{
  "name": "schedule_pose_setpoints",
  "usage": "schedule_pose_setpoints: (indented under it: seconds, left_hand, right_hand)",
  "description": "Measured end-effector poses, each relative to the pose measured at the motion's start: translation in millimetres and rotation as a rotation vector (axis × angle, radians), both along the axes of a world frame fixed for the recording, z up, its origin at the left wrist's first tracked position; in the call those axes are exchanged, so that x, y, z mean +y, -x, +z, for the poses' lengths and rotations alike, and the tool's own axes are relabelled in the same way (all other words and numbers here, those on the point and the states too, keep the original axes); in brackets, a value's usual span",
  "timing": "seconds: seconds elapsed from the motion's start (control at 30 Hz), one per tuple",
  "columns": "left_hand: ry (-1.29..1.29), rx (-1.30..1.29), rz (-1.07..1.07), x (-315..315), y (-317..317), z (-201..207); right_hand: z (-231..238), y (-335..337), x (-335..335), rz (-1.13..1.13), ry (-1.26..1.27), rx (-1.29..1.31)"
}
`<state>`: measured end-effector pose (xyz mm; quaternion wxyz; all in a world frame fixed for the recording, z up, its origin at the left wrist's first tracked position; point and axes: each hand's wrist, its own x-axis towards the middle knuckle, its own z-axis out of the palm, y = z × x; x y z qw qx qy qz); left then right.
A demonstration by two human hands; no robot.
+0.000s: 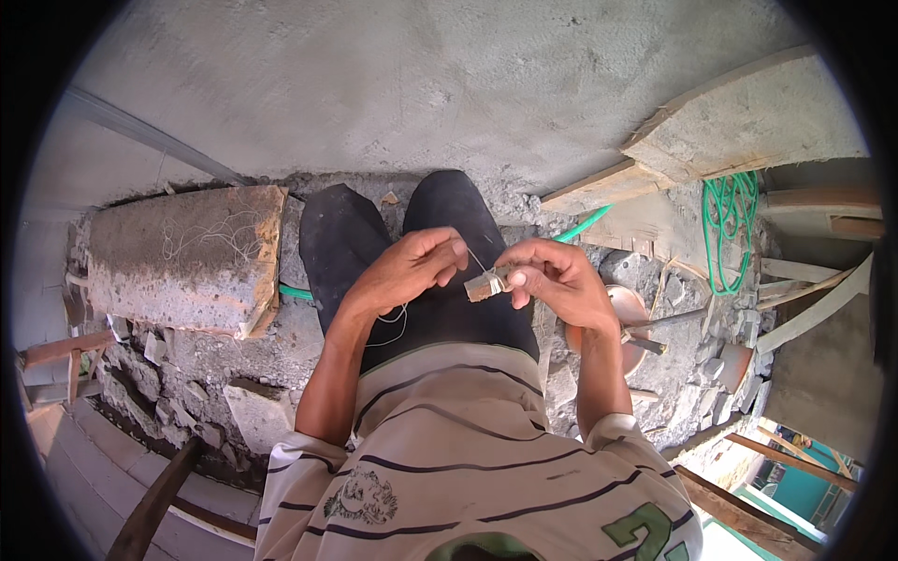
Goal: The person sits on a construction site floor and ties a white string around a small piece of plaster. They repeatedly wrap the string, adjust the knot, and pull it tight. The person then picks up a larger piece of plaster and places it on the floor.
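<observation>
Above my lap, my right hand [552,279] pinches a small block [485,286], apparently wood, wrapped with pale string at its near end. From that wrapping a thin string [475,257] runs taut up to my left hand [414,268], whose fingers are closed on it. A loose loop of the string [400,323] hangs below my left hand, in front of my dark trousers [449,210]. More thin string lies in a tangle [210,236] on a dusty board [178,280] to my left.
A plastered wall [393,84] rises ahead. Broken rubble [168,402] covers ground at left. On the right are a round pan-like object [627,313], a coiled green hose [730,229] and leaning boards [748,117]. A dark timber [154,500] stands at lower left.
</observation>
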<state>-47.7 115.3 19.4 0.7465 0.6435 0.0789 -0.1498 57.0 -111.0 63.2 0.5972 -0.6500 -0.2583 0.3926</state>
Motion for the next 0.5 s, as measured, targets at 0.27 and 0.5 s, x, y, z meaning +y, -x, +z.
schedule_pose_setpoints:
  seconds: [0.27,0.5]
  left_hand:
    - [0.039,-0.105,-0.273,-39,13,15]
    - [-0.169,-0.255,-0.014,-12,7,44]
  right_hand:
    - [2,-3,16,-0.186,-0.041,0.032]
    - [-5,-9,5,-0.042,0.092,-0.228]
